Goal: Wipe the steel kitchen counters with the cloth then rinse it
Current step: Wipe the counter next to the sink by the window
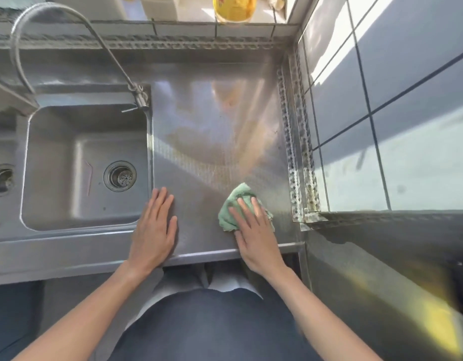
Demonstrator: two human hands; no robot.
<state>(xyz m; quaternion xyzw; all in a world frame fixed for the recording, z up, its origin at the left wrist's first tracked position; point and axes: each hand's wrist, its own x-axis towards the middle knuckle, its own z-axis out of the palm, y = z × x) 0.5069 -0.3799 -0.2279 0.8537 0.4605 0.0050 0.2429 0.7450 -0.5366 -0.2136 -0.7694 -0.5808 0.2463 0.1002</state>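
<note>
sink (55, 142) left of counter (212, 113) | cloth (237, 198) on counter front | bottle (234, 7), perhaps, behind

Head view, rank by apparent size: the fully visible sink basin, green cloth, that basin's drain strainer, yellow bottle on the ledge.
1. sink basin
2. green cloth, partly covered by the right hand
3. drain strainer
Unranked: yellow bottle, cropped by the top edge and farther from the camera.

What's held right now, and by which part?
Nothing gripped: right hand presses flat on the cloth, over its near half; left hand rests flat on the counter.
</note>
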